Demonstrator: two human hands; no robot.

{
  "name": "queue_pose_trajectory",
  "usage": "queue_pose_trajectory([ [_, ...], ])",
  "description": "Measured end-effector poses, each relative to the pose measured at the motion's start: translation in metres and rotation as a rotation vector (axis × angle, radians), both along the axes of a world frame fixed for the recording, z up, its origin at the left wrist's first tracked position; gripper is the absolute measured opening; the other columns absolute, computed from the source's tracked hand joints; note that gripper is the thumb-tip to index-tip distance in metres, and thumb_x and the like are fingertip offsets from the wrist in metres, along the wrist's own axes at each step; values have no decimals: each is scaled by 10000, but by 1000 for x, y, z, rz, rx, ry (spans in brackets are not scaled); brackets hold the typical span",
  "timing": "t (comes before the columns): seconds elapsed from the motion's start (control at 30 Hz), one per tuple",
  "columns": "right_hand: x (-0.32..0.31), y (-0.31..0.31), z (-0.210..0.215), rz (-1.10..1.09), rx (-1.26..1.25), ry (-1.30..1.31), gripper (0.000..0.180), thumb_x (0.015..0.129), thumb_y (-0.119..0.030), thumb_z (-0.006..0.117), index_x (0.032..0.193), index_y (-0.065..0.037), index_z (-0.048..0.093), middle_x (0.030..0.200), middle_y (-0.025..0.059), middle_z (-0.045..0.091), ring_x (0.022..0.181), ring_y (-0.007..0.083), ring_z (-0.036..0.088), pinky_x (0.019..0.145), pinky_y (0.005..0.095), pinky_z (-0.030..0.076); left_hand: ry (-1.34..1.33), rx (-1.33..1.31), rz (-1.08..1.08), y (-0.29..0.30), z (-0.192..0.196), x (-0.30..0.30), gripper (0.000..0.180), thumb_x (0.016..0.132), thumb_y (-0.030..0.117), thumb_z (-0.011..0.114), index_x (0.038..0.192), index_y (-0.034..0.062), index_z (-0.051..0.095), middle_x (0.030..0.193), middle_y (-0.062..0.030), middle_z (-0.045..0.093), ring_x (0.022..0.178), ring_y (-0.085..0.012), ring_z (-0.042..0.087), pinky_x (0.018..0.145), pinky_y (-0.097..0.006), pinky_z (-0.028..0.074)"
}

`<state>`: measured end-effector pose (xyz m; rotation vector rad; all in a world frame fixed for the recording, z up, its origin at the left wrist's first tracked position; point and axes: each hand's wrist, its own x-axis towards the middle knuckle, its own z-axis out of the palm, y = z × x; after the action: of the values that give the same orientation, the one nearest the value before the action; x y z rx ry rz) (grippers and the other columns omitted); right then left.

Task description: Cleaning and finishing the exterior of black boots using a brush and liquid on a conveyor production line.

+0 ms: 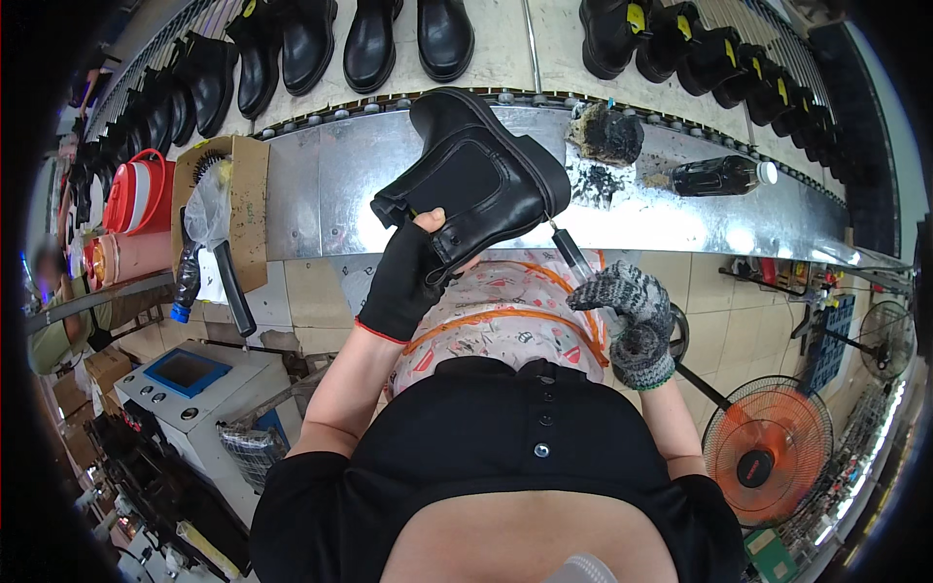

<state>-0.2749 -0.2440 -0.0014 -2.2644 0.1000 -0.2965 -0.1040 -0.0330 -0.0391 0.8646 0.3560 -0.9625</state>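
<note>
A black ankle boot [476, 175] with an elastic side panel is held up over the near edge of the metal worktop, tilted with its heel to the right. My left hand [403, 282], in a black glove with bare fingertips, is closed on its upper part, thumb on the near side. My right hand [632, 321], in a grey knitted glove, is closed around a slim syringe-like tool [573, 255] with a black upper part and a clear barrel. The tool's thin tip is at the boot near the heel's sole edge; whether it touches I cannot tell.
Beyond the metal worktop [301, 194], a conveyor [501, 49] carries rows of black boots. A blackened sponge-like block [607, 134] and a dark bottle with white cap [719, 177] stand at right. A cardboard box [248, 214] is left; an orange fan [768, 452] stands lower right.
</note>
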Motion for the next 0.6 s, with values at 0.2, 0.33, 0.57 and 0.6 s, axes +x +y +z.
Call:
queue_pose_trajectory([
  [0.2, -10, -13, -20, -81, 601, -54, 420, 856, -412, 571, 894, -9, 680, 793, 101, 661, 701, 162, 618, 618, 284, 493, -71, -68, -38, -3, 9, 2, 331, 871, 247, 541, 1044, -34, 536, 876, -153, 623, 700, -230, 643, 580, -321, 548],
  [0.33, -6, -25, -32, -198, 1545, -132, 682, 815, -481, 616, 1313, -59, 419, 838, 126, 636, 506, 88, 542, 442, 184, 443, -76, -151, -19, 0, 5, 8, 476, 865, 269, 568, 1182, -71, 466, 1063, -225, 589, 903, -301, 650, 703, -283, 582],
  [0.57, 43, -29, -122, -585, 963, 214, 477, 895, -67, 532, 1333, -33, 344, 823, 12, 580, 687, 92, 563, 563, 223, 486, -268, -42, -143, -30, 2, 52, 444, 798, 148, 597, 1201, 2, 484, 1024, -110, 626, 834, -199, 655, 714, -307, 557],
  [0.6, 33, -26, -145, -538, 960, 134, 497, 881, -100, 562, 1324, -26, 349, 853, 26, 576, 726, 101, 567, 578, 229, 486, -293, -48, -166, -41, -5, 67, 427, 805, 158, 600, 1191, 5, 502, 1031, -95, 633, 855, -187, 652, 707, -295, 557],
])
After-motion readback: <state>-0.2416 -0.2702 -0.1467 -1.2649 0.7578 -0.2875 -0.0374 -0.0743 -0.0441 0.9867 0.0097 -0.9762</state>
